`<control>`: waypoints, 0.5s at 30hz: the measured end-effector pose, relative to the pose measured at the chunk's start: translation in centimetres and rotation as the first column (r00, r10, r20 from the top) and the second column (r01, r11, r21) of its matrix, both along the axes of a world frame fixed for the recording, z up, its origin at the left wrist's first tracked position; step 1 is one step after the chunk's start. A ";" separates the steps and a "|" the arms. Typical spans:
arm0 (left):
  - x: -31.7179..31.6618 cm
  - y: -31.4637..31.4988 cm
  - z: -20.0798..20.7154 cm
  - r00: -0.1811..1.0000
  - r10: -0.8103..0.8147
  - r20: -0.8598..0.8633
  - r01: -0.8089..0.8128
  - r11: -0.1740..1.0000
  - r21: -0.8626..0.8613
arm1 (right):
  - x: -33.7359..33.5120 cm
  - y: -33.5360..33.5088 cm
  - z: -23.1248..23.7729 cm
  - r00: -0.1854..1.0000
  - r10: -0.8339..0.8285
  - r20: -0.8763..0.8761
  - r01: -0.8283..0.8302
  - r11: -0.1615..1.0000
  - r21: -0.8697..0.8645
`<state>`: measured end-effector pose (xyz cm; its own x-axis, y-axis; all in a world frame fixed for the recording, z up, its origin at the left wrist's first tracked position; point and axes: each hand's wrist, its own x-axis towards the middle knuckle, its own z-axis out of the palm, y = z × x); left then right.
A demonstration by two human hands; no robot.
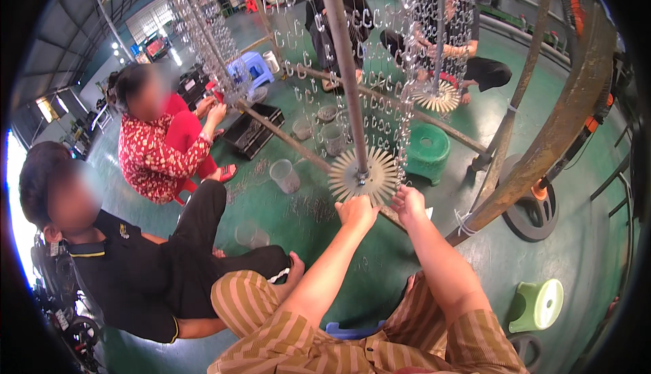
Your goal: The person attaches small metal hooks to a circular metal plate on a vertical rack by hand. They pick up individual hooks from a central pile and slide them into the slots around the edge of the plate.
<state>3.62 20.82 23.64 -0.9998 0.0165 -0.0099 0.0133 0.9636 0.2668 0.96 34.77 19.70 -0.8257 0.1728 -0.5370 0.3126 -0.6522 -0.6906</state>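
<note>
A round metal disc with slots all around its rim (pixel 347 173) sits at the foot of an upright metal pole (pixel 344 55). My left hand (pixel 359 212) is closed at the disc's near edge, its fingers curled over the rim. Just right of the disc, my right hand (pixel 409 206) has its fingers bent in and pressed together under a hanging strand of C-shaped metal hooks (pixel 401 136). Whatever lies between those fingertips is too small to make out. More strands of hooks hang around the pole.
Co-workers sit at left in a patterned red top (pixel 159 150) and a black shirt (pixel 129 265); others are behind the strands. Clear plastic tubs (pixel 285 177), a black crate (pixel 252 133), a green stool (pixel 427 153) and a light green stool (pixel 539 304) stand around a rusty frame (pixel 542 150).
</note>
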 end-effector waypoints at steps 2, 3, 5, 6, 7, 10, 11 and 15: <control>0.3 -0.6 2.1 1.000 -0.002 0.009 0.002 1.000 -0.019 | -0.1 -0.5 -0.1 1.000 -0.004 -0.007 0.004 1.000 -0.011; 0.2 -0.8 4.0 1.000 -0.023 -0.016 0.023 1.000 0.004 | -0.2 -0.5 -0.3 1.000 0.011 -0.024 -0.012 1.000 -0.019; 0.8 -1.4 8.4 0.996 -0.056 -0.064 0.059 0.997 0.044 | -0.6 -0.8 -0.2 1.000 0.013 -0.008 -0.013 1.000 -0.005; 1.1 -1.3 11.0 0.984 -0.082 -0.160 0.090 0.995 0.044 | -0.9 -0.4 -0.8 1.000 0.023 -0.009 -0.023 1.000 0.008; 1.0 -1.4 12.9 0.964 -0.122 -0.237 0.147 0.985 0.094 | -0.9 0.1 -1.1 1.000 0.012 0.003 -0.012 1.000 0.026; 2.2 -1.6 19.4 0.859 -0.068 -0.508 0.308 0.861 0.406 | -0.4 0.2 -0.6 1.000 0.026 0.010 -0.026 0.999 0.027; 2.0 -1.8 21.3 0.821 -0.059 -0.568 0.381 0.797 0.469 | -0.1 0.2 -0.2 1.000 0.022 0.008 -0.022 0.999 0.030; -0.2 -1.5 28.5 0.466 -0.011 -0.885 0.601 0.737 0.308 | 0.3 -0.2 0.5 1.000 0.014 0.009 -0.015 0.999 0.042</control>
<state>3.45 19.29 52.10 -0.4625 0.0295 0.8861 0.7587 0.5303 0.3783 1.22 34.55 20.19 -0.8238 0.1833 -0.5364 0.3279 -0.6180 -0.7146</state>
